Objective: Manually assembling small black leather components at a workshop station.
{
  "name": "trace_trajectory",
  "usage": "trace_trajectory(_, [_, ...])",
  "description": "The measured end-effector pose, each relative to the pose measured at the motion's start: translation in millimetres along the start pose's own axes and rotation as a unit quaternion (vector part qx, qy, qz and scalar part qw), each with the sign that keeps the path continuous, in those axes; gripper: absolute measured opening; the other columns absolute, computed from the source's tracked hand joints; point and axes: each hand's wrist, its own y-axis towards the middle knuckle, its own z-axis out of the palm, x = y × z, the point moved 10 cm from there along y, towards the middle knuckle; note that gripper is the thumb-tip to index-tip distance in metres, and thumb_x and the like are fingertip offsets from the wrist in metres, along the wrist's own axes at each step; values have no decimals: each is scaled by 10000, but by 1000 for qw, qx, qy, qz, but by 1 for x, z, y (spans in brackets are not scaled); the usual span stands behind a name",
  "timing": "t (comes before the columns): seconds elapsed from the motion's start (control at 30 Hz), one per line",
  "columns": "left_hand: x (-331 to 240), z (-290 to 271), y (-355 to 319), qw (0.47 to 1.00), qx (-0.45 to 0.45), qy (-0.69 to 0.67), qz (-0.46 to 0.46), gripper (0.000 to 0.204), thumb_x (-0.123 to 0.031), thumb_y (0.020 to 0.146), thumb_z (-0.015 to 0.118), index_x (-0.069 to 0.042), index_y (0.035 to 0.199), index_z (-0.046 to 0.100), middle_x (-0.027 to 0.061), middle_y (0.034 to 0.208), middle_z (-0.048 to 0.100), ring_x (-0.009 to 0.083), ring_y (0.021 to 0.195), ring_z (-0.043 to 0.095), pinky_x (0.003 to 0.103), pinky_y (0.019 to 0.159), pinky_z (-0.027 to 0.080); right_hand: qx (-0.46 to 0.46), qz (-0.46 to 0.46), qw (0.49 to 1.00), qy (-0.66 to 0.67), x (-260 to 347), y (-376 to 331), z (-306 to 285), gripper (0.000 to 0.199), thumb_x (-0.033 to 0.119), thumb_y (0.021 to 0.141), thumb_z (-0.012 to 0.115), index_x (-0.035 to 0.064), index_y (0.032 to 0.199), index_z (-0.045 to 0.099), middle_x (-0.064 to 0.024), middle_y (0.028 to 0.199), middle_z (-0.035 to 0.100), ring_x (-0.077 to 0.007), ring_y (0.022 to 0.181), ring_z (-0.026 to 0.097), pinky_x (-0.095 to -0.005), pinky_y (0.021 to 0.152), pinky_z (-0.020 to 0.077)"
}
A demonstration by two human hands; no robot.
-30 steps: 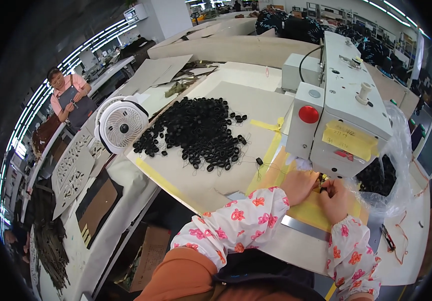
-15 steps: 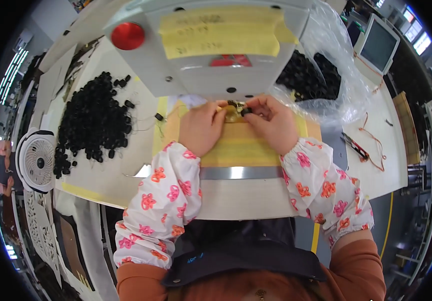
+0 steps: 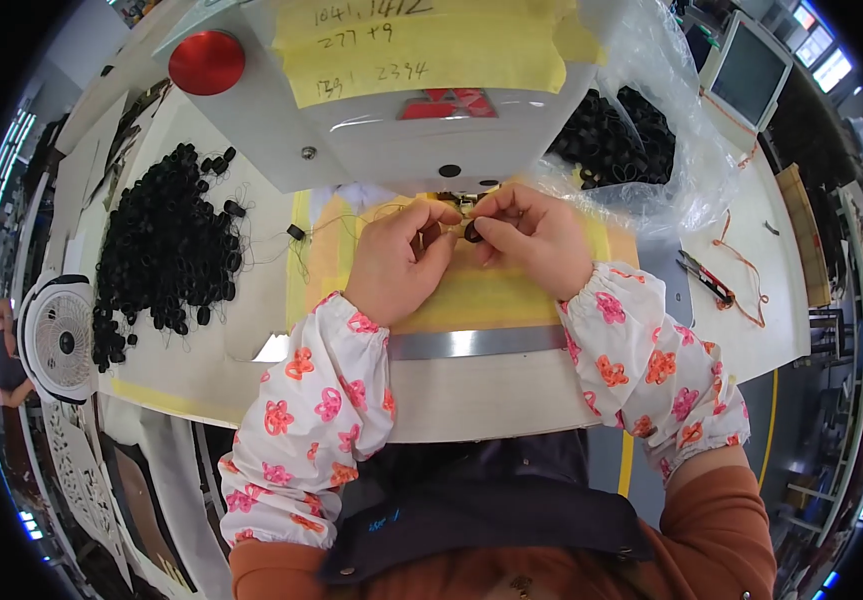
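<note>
Under the head of a sewing machine (image 3: 381, 150), both my hands meet at the needle area. My right hand (image 3: 541, 240) is closed, with a small black fabric loop (image 3: 472, 232) pinched between thumb and fingers. Just left of it, my left hand (image 3: 401, 255) has curled fingers. Its index fingertip reaches the metal presser foot (image 3: 466, 200); whatever its fingers hold is too small or hidden to name. A thin thread runs from near my left hand to another black loop (image 3: 296, 232) lying on the table.
To the left spreads a large pile of black loops (image 3: 166, 240), trailing threads. At the back right, a clear plastic bag (image 3: 651, 190) holds more. Thread snips (image 3: 703, 278) and an orange cord (image 3: 746, 265) lie right. A white fan (image 3: 59, 340) stands at the left edge.
The black loop in my right hand has shifted slightly left and down. My left index fingertip has come closer to my right fingertips. The whole view has tilted a little.
</note>
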Motion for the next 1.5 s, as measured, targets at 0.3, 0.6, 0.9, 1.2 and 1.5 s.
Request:
trace_trajectory(0.3, [-4, 11, -8, 992, 113, 55, 25, 316, -129, 723, 657, -85, 1025, 573, -12, 616, 469, 55, 511, 417, 206, 482, 355, 64, 18, 997, -32, 0, 0, 17, 253, -46, 781, 481, -22, 1027, 427, -74, 857, 562, -119, 651, 580, -235, 576, 488])
trace_trajectory(0.6, [-20, 18, -8, 980, 81, 167, 74, 291, -193, 706, 665, -82, 962, 583, 60, 679, 549, 180, 602, 532, 294, 556, 423, 51, -18, 995, -84, -6, -4, 12, 247, -26, 779, 489, -12, 1009, 400, -87, 771, 583, -114, 587, 567, -233, 494, 463])
trace_trajectory(0.9, [-5, 10, -1, 994, 60, 89, -16, 214, -186, 740, 656, -14, 855, 602, 57, 624, 566, 126, 532, 497, 251, 532, 416, -29, -290, 896, -335, 43, -27, 21, 131, -21, 722, 538, 28, 839, 505, -93, 727, 554, -203, 603, 575, -299, 513, 461])
trace_trajectory(1.2, [15, 10, 6, 992, 85, 33, -88, 193, -147, 739, 655, -5, 866, 623, 16, 674, 603, 61, 587, 506, 219, 546, 417, -56, -328, 895, -297, 45, -21, 16, 133, -38, 666, 566, 6, 787, 530, -108, 709, 548, -238, 595, 564, -307, 526, 460])
trace_trajectory(1.5, [15, 9, 13, 985, 30, 167, -42, 187, -240, 717, 632, -91, 830, 632, 64, 707, 622, 219, 628, 584, 321, 576, 442, -95, -192, 943, -254, 25, -1, -3, 120, -44, 663, 594, -34, 767, 535, -118, 672, 564, -203, 602, 577, -286, 549, 466])
